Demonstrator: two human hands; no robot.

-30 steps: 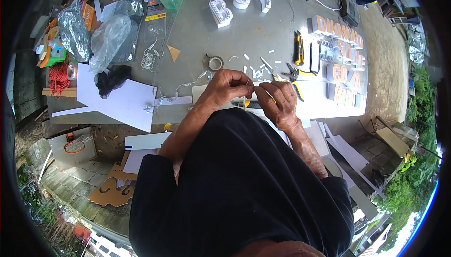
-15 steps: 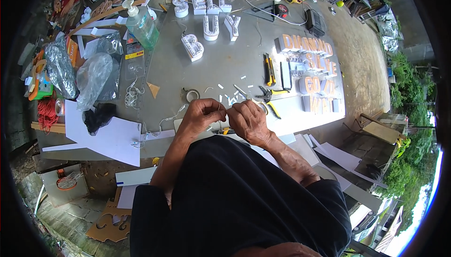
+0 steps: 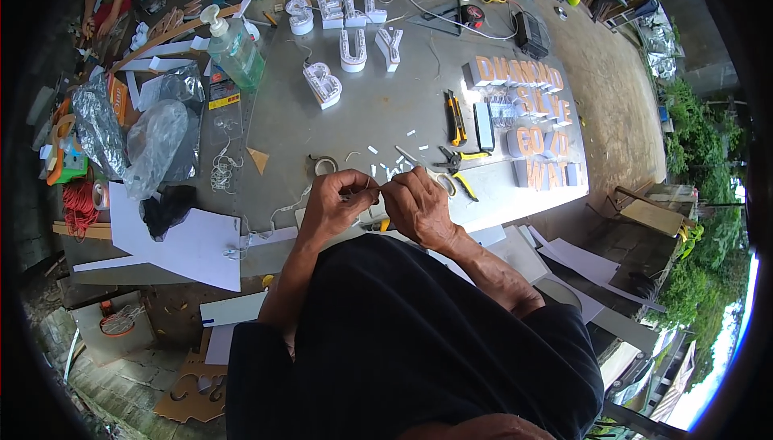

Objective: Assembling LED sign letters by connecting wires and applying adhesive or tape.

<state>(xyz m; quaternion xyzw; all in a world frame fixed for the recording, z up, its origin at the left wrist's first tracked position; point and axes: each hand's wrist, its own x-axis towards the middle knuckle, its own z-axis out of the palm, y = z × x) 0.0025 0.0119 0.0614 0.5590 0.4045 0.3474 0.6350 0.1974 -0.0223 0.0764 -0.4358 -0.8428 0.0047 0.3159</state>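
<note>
My left hand (image 3: pixel 335 202) and my right hand (image 3: pixel 417 210) meet fingertip to fingertip above the near edge of the table. Both are closed in a pinch on what looks like a thin wire, mostly hidden by the fingers. A thin lead with small white light modules (image 3: pixel 274 218) runs over the table toward my left wrist. Just beyond the hands lie small white scraps (image 3: pixel 390 172) and a roll of tape (image 3: pixel 325 166). Yellow-and-black wire strippers (image 3: pixel 460 158) rest to the right of my right hand, and a yellow-handled tool (image 3: pixel 378 226) shows partly beneath it.
White channel letters (image 3: pixel 324 86) stand mid-table; orange-faced letters (image 3: pixel 535 138) stand at right. A box cutter (image 3: pixel 456 122) lies between them. At left are a pump bottle (image 3: pixel 237 53), plastic bags (image 3: pixel 157 146) and white sheets (image 3: pixel 173 239). Another person's hand (image 3: pixel 105 25) shows at far left.
My view has shifted slightly, so the table's things sit a little differently. Both hands keep their pinch close together. The other person's hands at far left have moved.
</note>
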